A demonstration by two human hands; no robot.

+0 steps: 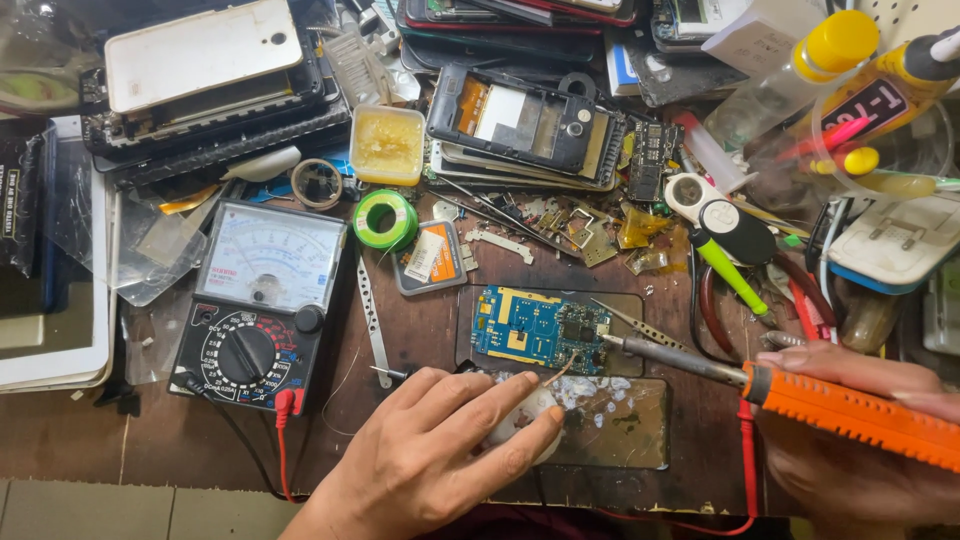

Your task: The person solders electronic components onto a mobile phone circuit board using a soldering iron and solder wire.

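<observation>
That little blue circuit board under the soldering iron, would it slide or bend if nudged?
The blue circuit board looks thin, flat and small, so probably light and stiff. It lies loose on a dark mat, so a nudge would likely slide it. Its tiny exposed parts suggest it is fragile.

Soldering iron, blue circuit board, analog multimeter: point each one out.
Soldering iron (850, 410), head view, on its orange handle.
Blue circuit board (540, 328), head view, on its middle.
Analog multimeter (262, 305), head view, between dial window and selector knob.

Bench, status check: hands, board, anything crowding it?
Right hand grips orange soldering iron, tip at blue circuit board. Left hand feeds solder wire. Tweezers beside board.
</observation>
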